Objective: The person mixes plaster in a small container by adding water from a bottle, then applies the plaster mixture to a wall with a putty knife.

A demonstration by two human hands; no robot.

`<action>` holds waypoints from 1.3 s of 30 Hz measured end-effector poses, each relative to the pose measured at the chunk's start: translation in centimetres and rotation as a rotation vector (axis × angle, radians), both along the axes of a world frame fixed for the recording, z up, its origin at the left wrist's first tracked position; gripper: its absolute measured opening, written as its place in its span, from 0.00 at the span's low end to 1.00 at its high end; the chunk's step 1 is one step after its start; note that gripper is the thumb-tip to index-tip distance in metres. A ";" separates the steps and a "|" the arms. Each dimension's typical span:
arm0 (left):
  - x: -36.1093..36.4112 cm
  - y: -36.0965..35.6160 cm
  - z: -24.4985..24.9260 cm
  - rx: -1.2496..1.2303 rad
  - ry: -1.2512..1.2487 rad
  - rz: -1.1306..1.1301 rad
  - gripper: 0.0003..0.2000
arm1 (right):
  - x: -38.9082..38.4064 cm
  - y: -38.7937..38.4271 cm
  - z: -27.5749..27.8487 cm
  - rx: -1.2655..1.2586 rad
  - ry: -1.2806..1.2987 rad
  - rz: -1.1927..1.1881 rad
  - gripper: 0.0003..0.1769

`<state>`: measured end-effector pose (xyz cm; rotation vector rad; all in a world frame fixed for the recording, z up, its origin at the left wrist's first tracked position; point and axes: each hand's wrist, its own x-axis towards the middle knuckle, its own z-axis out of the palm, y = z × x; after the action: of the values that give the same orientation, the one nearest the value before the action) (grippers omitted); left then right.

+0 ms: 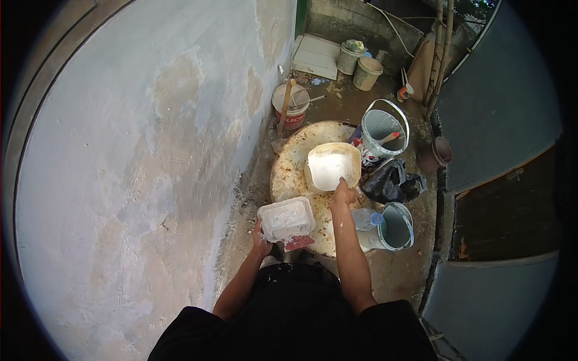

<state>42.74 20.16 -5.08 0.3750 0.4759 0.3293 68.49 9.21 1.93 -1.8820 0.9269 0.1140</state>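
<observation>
My left hand is closed on the side of a white rectangular tub smeared with white paste. A flat red piece shows under the tub's near edge; its kind is not clear. With thumb over the rim, my right hand grips a yellowish square basin that has smooth white material inside. Both are above a round, stained tabletop. A clear plastic bottle with a blue cap lies beside my right forearm.
Right of the tabletop are a paint bucket with a red-tipped brush, a black plastic bag and a pale bucket. A white bucket with sticks stands by the patchy wall. Farther back are more buckets.
</observation>
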 end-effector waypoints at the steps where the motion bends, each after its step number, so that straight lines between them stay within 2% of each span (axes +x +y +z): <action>1: -0.1 0.1 -0.1 -0.010 -0.003 -0.005 0.26 | 0.2 0.0 0.2 0.011 0.039 -0.037 0.50; 4: -0.3 1.0 -0.6 -0.028 -0.014 -0.014 0.25 | 0.9 -0.5 0.9 0.375 -0.068 -0.106 0.45; 5: -0.4 1.1 -1.1 -0.030 -0.018 -0.016 0.25 | 1.3 -0.9 1.0 0.371 -0.011 -0.102 0.40; 8: -0.1 1.2 -0.4 0.013 0.030 -0.001 0.25 | 1.8 -1.3 -0.9 0.369 -0.132 -0.132 0.40; 9: -0.2 1.2 -0.3 0.019 0.037 -0.007 0.25 | 2.0 -1.1 -1.4 0.343 -0.141 -0.175 0.37; 12: 0.0 1.2 -0.3 -0.008 0.033 -0.033 0.25 | 2.4 -1.8 -2.7 0.573 -0.091 -0.115 0.39; 15: 0.3 1.0 -1.3 -0.032 0.036 -0.074 0.25 | 2.9 -1.9 -4.5 0.553 -0.079 -0.135 0.26; 18: 0.9 0.7 -1.5 -0.009 0.081 -0.114 0.26 | 1.4 -1.0 -0.4 0.571 -0.027 -0.230 0.27; 21: 2.1 0.1 -0.9 0.051 0.131 -0.161 0.27 | 1.9 -1.4 -2.0 0.576 -0.026 -0.147 0.27; 27: 3.4 0.6 -0.4 0.104 0.168 -0.238 0.27 | 0.2 -0.4 3.0 0.515 0.022 -0.091 0.28; 31: 3.0 0.9 -2.4 0.254 0.227 -0.258 0.31 | 1.3 -0.9 -0.1 0.608 -0.024 0.091 0.31; 33: 2.7 0.8 -2.2 0.253 0.296 -0.217 0.28 | 2.1 -1.6 -2.4 0.658 0.037 0.193 0.33; 36: 1.9 0.6 1.1 0.283 0.357 -0.181 0.25 | -1.3 -1.0 3.4 0.568 -0.064 0.251 0.36; 39: 1.0 1.0 2.8 0.359 0.383 -0.241 0.24 | -2.9 -1.5 5.2 0.611 -0.150 0.399 0.39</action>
<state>43.78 21.14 -2.23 0.8459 0.7405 0.1045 65.55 7.72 7.14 -1.4481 0.3423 0.4394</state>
